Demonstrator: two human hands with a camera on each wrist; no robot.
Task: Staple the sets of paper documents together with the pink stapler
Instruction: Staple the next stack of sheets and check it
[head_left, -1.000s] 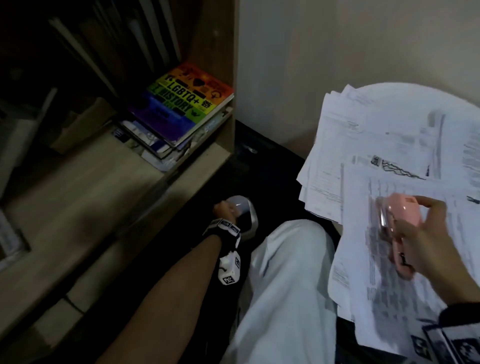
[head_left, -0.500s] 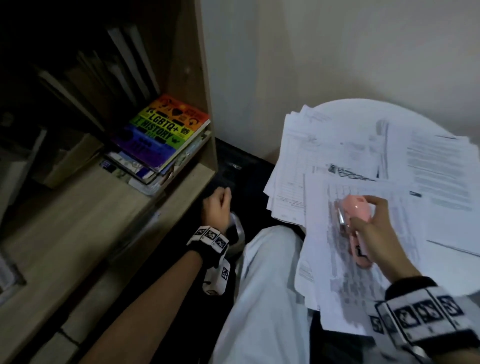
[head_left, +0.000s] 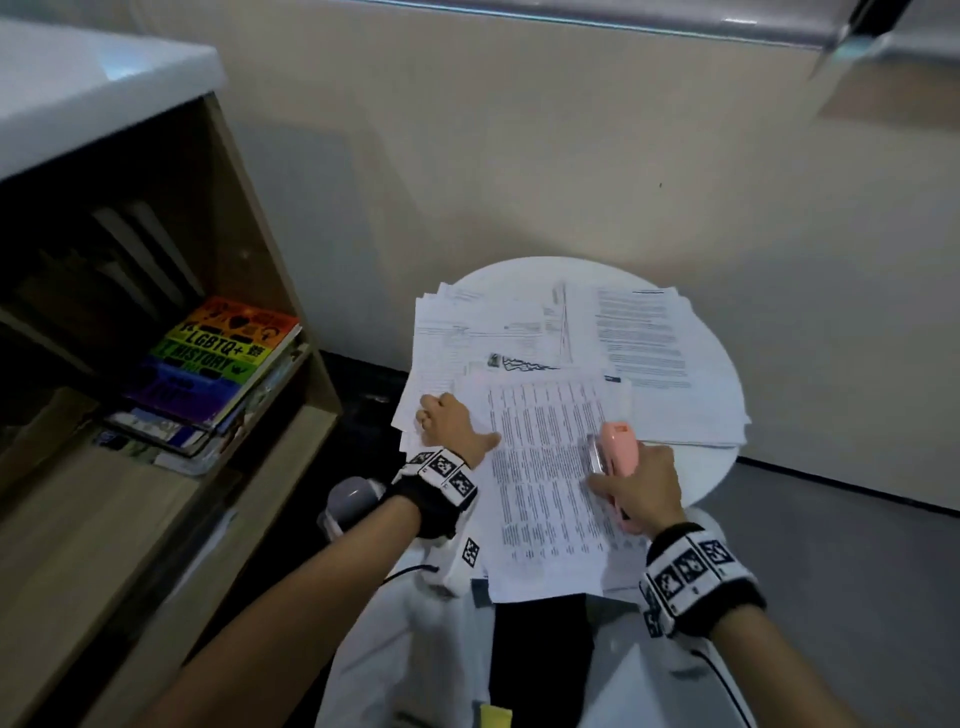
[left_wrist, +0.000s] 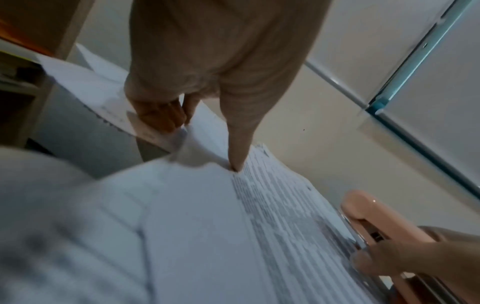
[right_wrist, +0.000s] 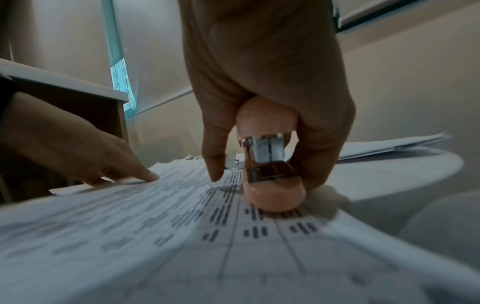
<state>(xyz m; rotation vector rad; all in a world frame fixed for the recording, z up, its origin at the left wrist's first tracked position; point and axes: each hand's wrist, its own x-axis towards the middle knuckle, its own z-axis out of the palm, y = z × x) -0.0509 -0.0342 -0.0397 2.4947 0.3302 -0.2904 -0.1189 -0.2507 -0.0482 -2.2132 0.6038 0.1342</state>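
A printed sheet set (head_left: 545, 493) lies on top of loose paper piles (head_left: 644, 338) on a small round white table (head_left: 719, 467), hanging over its near edge onto my lap. My left hand (head_left: 452, 426) pinches the set's left edge, thumb (left_wrist: 237, 152) on top and fingers (left_wrist: 161, 115) curled beneath. My right hand (head_left: 623, 478) grips the pink stapler (head_left: 615, 449) at the sheet's right side. In the right wrist view the stapler (right_wrist: 272, 193) rests nose-down on the print, its metal mouth toward the camera, with my right hand (right_wrist: 270, 176) around it.
A wooden bookshelf (head_left: 291, 415) stands at the left with a rainbow-covered book (head_left: 218, 353) on a stack. A grey rounded object (head_left: 348, 501) sits low by my left wrist. The beige wall (head_left: 571, 156) is right behind the table. My white-trousered knees (head_left: 415, 649) are under the papers.
My left hand has come up from the grey object near the floor and taken the sheets' left edge. My right hand has stayed on the sheet with the stapler. The view has lifted.
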